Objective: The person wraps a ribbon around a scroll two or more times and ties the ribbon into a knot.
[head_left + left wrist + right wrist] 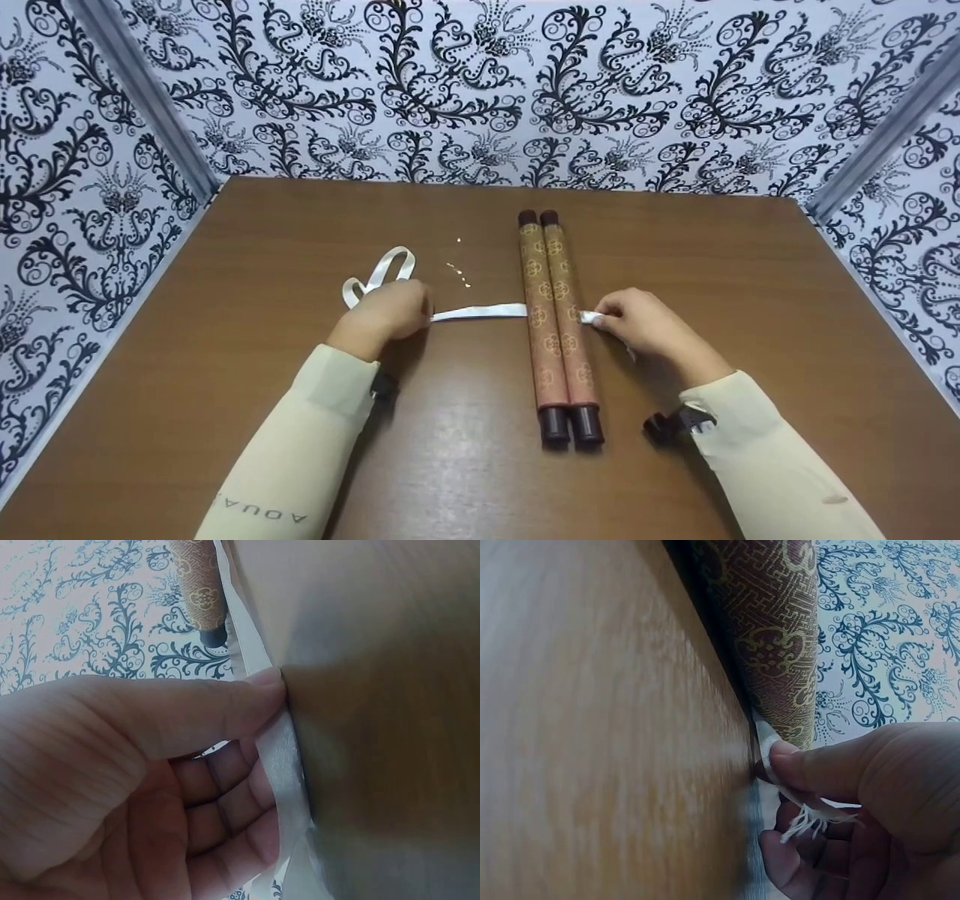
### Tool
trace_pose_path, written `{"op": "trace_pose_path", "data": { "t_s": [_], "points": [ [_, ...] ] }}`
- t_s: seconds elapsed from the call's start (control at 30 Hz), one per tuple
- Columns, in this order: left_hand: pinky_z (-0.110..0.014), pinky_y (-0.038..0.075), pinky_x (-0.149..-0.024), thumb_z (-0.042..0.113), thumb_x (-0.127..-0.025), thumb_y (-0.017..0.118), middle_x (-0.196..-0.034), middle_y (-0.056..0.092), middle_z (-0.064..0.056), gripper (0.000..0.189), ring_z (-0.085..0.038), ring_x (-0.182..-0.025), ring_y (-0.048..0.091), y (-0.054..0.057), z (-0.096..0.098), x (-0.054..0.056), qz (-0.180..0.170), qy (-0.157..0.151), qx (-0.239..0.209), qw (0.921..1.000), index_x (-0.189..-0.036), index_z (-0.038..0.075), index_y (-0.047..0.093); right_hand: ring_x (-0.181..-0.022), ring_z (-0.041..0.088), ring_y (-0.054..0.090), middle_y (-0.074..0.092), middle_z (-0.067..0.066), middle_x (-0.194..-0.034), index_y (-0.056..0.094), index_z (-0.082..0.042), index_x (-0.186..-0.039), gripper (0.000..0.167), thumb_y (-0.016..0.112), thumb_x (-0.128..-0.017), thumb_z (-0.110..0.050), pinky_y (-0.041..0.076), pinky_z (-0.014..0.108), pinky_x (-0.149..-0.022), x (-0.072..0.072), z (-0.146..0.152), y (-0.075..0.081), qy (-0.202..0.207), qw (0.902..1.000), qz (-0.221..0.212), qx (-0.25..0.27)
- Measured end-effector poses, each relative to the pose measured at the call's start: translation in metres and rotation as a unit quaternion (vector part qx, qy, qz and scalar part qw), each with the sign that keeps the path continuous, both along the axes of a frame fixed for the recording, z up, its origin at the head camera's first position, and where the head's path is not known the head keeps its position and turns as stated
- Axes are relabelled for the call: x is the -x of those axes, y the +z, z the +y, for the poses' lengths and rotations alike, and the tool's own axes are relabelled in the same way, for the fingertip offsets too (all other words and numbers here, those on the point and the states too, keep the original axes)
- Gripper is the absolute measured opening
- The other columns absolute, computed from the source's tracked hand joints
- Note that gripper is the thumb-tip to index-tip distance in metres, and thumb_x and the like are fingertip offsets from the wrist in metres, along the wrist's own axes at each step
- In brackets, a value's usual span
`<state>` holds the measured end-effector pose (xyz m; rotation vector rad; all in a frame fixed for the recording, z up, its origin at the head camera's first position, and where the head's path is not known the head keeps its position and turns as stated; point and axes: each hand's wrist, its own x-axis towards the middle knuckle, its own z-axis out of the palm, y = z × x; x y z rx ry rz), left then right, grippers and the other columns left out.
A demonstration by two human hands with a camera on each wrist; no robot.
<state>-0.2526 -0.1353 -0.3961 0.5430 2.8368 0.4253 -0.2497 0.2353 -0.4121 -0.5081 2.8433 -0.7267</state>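
Two patterned scrolls [546, 315] with dark end knobs lie side by side on the table, pointing away from me. A white ribbon [484, 310] runs beneath them and comes out on both sides. On the left, my left hand [390, 311] pinches the ribbon between thumb and fingers, and its loose length loops beyond the hand. My right hand [646, 324] pinches the short ribbon end close beside the right scroll. In the right wrist view, a frayed tip [810, 821] of the ribbon sticks out past the thumb.
The brown wooden table [450, 450] reaches back to walls covered in black and white scrollwork paper [465, 90]. Several small pale flecks [459, 271] lie left of the scrolls. Dark wrist cameras [664, 427] are worn at the cream sleeves [772, 457].
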Motion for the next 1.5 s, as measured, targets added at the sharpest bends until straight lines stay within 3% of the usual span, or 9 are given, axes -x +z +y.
{"op": "trace_pose_path", "data": {
  "t_s": [0.2, 0.4, 0.53, 0.63, 0.87, 1.07, 1.23, 1.5],
  "points": [
    [-0.030, 0.037, -0.060, 0.006, -0.094, 0.062, -0.069, 0.049, 0.003, 0.013, -0.015, -0.063, 0.045, 0.003, 0.000, -0.002, -0.031, 0.015, 0.002, 0.9994, -0.082, 0.008, 0.065, -0.064, 0.013, 0.055, 0.064, 0.003, -0.075, 0.070, -0.005, -0.091, 0.018, 0.061, -0.103, -0.015, 0.046, 0.028, -0.059, 0.002, 0.000, -0.003, -0.029, 0.9973, -0.037, 0.056],
    [-0.034, 0.045, -0.064, 0.005, -0.094, 0.057, -0.080, 0.063, -0.003, 0.012, -0.017, -0.069, 0.053, 0.002, 0.001, -0.001, -0.003, 0.019, 0.003, 0.9998, -0.090, 0.006, 0.068, -0.060, 0.011, 0.054, 0.063, 0.002, -0.074, 0.069, 0.001, -0.097, 0.022, 0.055, -0.106, -0.012, 0.048, 0.023, -0.052, 0.005, 0.003, -0.004, -0.051, 0.9872, -0.092, 0.120],
    [-0.040, 0.055, -0.078, 0.004, -0.095, 0.056, -0.095, 0.072, -0.011, 0.011, -0.023, -0.082, 0.065, 0.000, 0.001, 0.000, 0.020, 0.014, -0.011, 0.9996, -0.096, 0.003, 0.067, -0.058, 0.010, 0.052, 0.061, 0.000, -0.073, 0.068, 0.005, -0.099, 0.023, 0.052, -0.107, -0.010, 0.046, 0.021, -0.051, 0.007, 0.006, -0.005, -0.066, 0.9811, -0.107, 0.147],
    [-0.044, 0.057, -0.084, 0.004, -0.095, 0.056, -0.099, 0.072, -0.014, 0.011, -0.027, -0.089, 0.069, 0.000, 0.002, 0.001, 0.026, 0.019, -0.016, 0.9993, -0.099, 0.002, 0.066, -0.058, 0.009, 0.052, 0.061, 0.000, -0.072, 0.068, 0.006, -0.100, 0.023, 0.051, -0.107, -0.009, 0.045, 0.021, -0.050, 0.008, 0.008, -0.006, -0.070, 0.9791, -0.110, 0.157],
    [-0.046, 0.056, -0.079, 0.009, -0.096, 0.057, -0.095, 0.068, -0.012, 0.008, -0.029, -0.086, 0.068, 0.000, 0.006, 0.002, 0.033, 0.039, -0.021, 0.9985, -0.101, 0.005, 0.060, -0.057, 0.009, 0.052, 0.060, -0.001, -0.070, 0.069, 0.006, -0.101, 0.023, 0.052, -0.107, -0.009, 0.045, 0.021, -0.050, 0.011, 0.013, -0.009, -0.072, 0.9804, -0.097, 0.155],
    [-0.043, 0.053, -0.078, 0.010, -0.098, 0.053, -0.089, 0.063, -0.009, 0.005, -0.025, -0.081, 0.062, -0.005, 0.009, 0.005, 0.054, 0.027, -0.069, 0.9958, -0.101, 0.005, 0.055, -0.055, 0.007, 0.051, 0.059, 0.000, -0.069, 0.067, 0.009, -0.103, 0.023, 0.053, -0.106, -0.009, 0.045, 0.021, -0.049, 0.011, 0.018, -0.007, -0.070, 0.9790, -0.097, 0.165],
    [-0.040, 0.050, -0.077, 0.010, -0.101, 0.052, -0.087, 0.059, -0.006, 0.005, -0.022, -0.080, 0.058, -0.008, 0.012, 0.007, 0.049, 0.015, -0.116, 0.9920, -0.104, 0.006, 0.053, -0.055, 0.007, 0.050, 0.058, 0.001, -0.069, 0.066, 0.011, -0.104, 0.024, 0.053, -0.106, -0.009, 0.044, 0.020, -0.049, 0.011, 0.021, -0.005, -0.078, 0.9749, -0.101, 0.183],
    [-0.047, 0.053, -0.099, 0.011, -0.104, 0.059, -0.109, 0.072, -0.015, 0.016, -0.031, -0.106, 0.068, -0.007, 0.014, 0.009, 0.088, -0.020, -0.131, 0.9873, -0.114, 0.001, 0.066, -0.059, 0.009, 0.052, 0.059, 0.001, -0.072, 0.067, 0.009, -0.107, 0.025, 0.052, -0.107, -0.010, 0.046, 0.022, -0.052, 0.015, 0.035, -0.002, -0.088, 0.9800, -0.083, 0.158]
  ]
}}
